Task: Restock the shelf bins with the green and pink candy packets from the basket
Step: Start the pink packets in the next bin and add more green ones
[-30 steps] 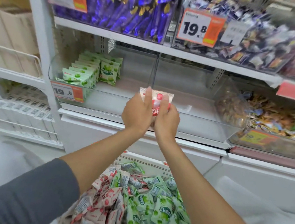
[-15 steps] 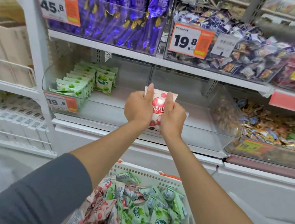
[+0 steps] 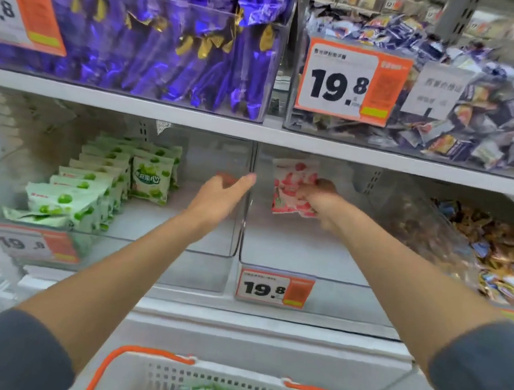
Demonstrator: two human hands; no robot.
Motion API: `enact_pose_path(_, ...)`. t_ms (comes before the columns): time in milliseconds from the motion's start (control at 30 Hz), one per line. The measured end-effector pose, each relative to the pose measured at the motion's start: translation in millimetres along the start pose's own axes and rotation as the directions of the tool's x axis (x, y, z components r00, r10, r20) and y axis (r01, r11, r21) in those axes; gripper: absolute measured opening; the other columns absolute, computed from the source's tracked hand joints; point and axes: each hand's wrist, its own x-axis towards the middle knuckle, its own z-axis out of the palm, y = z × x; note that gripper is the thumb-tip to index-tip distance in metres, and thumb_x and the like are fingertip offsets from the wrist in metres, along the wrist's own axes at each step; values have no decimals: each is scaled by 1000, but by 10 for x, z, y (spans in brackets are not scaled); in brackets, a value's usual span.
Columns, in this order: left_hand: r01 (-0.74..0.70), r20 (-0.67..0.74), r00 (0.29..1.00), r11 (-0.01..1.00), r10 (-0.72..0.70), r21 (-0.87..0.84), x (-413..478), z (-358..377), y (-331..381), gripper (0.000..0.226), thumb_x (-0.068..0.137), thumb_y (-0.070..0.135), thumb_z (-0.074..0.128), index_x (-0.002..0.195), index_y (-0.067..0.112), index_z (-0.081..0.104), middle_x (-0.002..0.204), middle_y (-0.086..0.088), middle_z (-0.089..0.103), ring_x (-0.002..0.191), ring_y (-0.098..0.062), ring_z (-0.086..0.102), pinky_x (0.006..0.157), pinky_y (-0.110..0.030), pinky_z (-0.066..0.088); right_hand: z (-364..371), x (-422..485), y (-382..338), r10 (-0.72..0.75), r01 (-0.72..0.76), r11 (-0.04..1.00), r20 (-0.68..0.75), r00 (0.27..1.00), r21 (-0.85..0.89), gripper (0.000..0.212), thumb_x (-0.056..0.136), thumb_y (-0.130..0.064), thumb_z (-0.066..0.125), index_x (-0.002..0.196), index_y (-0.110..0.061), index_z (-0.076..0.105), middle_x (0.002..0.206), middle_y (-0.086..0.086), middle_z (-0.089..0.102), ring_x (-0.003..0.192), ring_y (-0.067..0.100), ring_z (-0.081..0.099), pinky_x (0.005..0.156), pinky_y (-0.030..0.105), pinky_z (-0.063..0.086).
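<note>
Flanking the work area: purple packets (image 3: pixel 171 38) and mixed sweets (image 3: pixel 485 119) in the bins above, and a 19.8 price tag (image 3: pixel 275 289) on the right-hand bin (image 3: pixel 300 252). Green packets (image 3: pixel 94 188) stood in rows in the left-hand bin (image 3: pixel 146 213).

Left hand (image 3: pixel 220 196) reached forward beside the clear wall between the bins, fingers straight, holding nothing. Right hand (image 3: pixel 319 202) pinched the pink packet (image 3: pixel 292 186) upright inside the right-hand bin.

Basket (image 3: pixel 226 382) was cut off at the bottom edge, its contents blurred.

Left hand (image 3: pixel 216 198) open; right hand (image 3: pixel 321 199) seemingly round packet (image 3: pixel 290 179).
</note>
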Motion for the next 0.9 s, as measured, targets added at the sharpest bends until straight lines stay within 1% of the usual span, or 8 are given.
enact_pose_path(100,-33,47,998,999,33,-3,86,107,-121,44,90,55,55,105,14,56,88,2,54,85,-18,53,74,-30,40,265,356,34,-10,13,999,84,996,-44,16,85,8,52,94,-5,57,70,11,57,59,21,50,52,29,39)
enact_pose_path(200,-48,41,998,996,51,-78,110,163,-199,35,91,53,54,91,18,53,76,3,49,72,-14,50,69,-32,42,466,549,203,2,6,998,135,991,-62,15,86,6,60,97,-4,63,75,7,62,63,18,54,53,28,42)
enact_pose_path(300,-62,58,996,994,67,-87,126,160,-224,33,92,53,53,90,20,51,78,4,49,73,-13,50,75,-34,44,583,929,487,3,-2,989,2,1000,-146,36,75,-3,69,110,-7,61,97,6,69,84,22,67,69,33,59)
enact_pose_path(400,-78,53,995,995,82,-68,118,163,-221,35,92,54,51,88,19,50,77,4,49,73,-13,50,76,-38,45,606,1412,802,-28,5,992,-179,983,-126,65,57,-25,78,117,-8,60,107,9,71,97,27,69,80,39,60)
enact_pose_path(533,-73,59,995,996,76,-47,94,150,-199,45,93,54,49,100,10,55,80,2,51,74,-14,51,83,-42,49,593,825,438,-68,35,988,-222,973,-149,17,80,-17,71,95,-8,72,98,11,73,91,26,70,87,37,57)
enact_pose_path(667,-86,69,994,995,89,-58,81,140,-187,43,93,54,48,95,11,53,79,1,49,74,-15,50,79,-39,47,594,817,419,-93,38,978,-265,960,-204,21,93,-16,55,99,-3,71,108,14,71,100,30,67,80,27,50)
enact_pose_path(767,-84,78,993,994,89,-73,76,141,-185,47,92,55,48,97,9,54,83,1,50,76,-15,50,80,-39,47,576,803,412,-106,18,959,-300,948,-282,24,96,-16,51,99,-3,71,110,16,70,103,32,65,76,28,44)
enact_pose_path(900,-82,78,993,994,88,-77,75,135,-198,44,92,56,49,90,12,50,77,1,49,73,-17,49,78,-39,46,566,812,428,-111,27,949,-254,961,-314,26,97,-18,50,102,-1,69,112,18,68,104,34,64,86,36,50)
